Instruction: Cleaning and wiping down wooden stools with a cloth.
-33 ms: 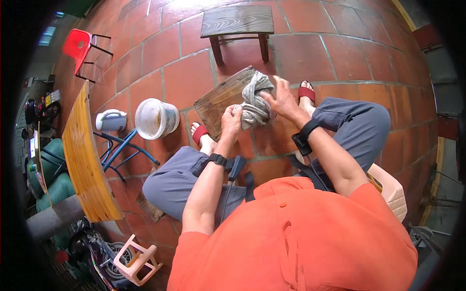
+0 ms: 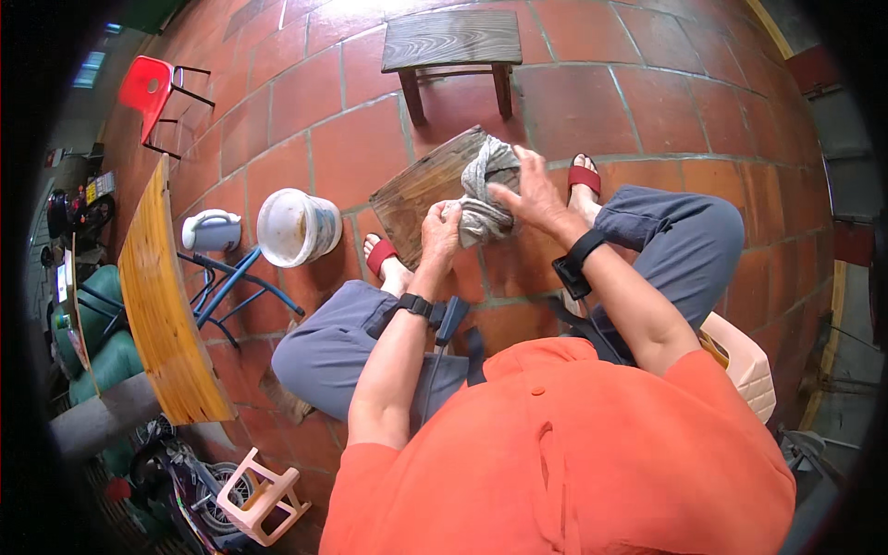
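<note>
A grey-white cloth [image 2: 485, 215], twisted and looped on itself, lies on a worn wooden board [image 2: 418, 196] between my feet. My left hand [image 2: 440, 231] is closed on the cloth's left side, pinching an end of it. At the right side of the cloth is my right hand [image 2: 538, 198], open, its fingers stretched upward and its thumb apart. Whether the right fingertips touch the cloth I cannot tell.
Beyond the board stands a low dark wooden bench [image 2: 451, 42]. To the left are a white bucket [image 2: 298, 228], a pale jug [image 2: 212, 230], a wooden folding table [image 2: 166, 305] and a red chair [image 2: 148, 92]. A pink plastic stool [image 2: 259, 499] stands at lower left.
My right hand has shifted very slightly and turned a little, its thumb now lower beside the cloth. The left hand and the cloth look the same.
</note>
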The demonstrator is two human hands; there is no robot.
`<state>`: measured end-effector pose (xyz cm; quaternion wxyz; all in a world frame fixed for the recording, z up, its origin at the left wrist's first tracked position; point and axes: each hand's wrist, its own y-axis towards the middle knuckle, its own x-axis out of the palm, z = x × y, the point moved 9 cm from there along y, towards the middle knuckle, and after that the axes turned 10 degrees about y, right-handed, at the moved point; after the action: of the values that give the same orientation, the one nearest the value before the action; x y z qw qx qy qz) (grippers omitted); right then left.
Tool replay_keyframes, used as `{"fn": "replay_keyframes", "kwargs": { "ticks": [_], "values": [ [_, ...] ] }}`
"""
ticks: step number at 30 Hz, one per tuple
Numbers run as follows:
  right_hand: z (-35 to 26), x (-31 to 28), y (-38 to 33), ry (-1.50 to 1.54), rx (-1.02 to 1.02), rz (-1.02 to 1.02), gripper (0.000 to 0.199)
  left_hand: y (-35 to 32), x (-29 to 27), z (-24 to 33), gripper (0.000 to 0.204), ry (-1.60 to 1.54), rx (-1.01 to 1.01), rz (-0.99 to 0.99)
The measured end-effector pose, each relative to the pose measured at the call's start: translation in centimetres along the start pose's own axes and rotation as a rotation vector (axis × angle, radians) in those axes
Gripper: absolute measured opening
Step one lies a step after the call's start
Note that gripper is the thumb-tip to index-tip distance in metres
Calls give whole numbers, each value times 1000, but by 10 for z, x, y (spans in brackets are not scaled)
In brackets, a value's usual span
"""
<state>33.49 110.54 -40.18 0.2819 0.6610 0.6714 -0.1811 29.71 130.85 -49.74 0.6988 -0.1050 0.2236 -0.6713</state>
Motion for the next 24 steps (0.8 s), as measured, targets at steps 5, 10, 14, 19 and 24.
{"fn": "replay_keyframes", "kwargs": {
  "ticks": [5, 10, 14, 19, 24],
  "values": [
    [-53, 35, -22, -203, -292, -180, 82, -4, 2, 4, 22, -94, 4, 14],
    [-17, 41, -8, 228, -23, -313, 74, -18, -6, 51, 18, 224, 371, 168],
    [-10, -33, 23, 1003, 403, -272, 51, -29, -7, 112, 36, 431, 320, -44],
    [-96, -117, 35, 1307, 66, -309, 47, -81, 16, 190, 31, 1175, 887, 217],
    [-153, -120, 27, 1144, -128, -378, 68, -108, 60, 216, 30, 42, 569, -295]
  ]
}}
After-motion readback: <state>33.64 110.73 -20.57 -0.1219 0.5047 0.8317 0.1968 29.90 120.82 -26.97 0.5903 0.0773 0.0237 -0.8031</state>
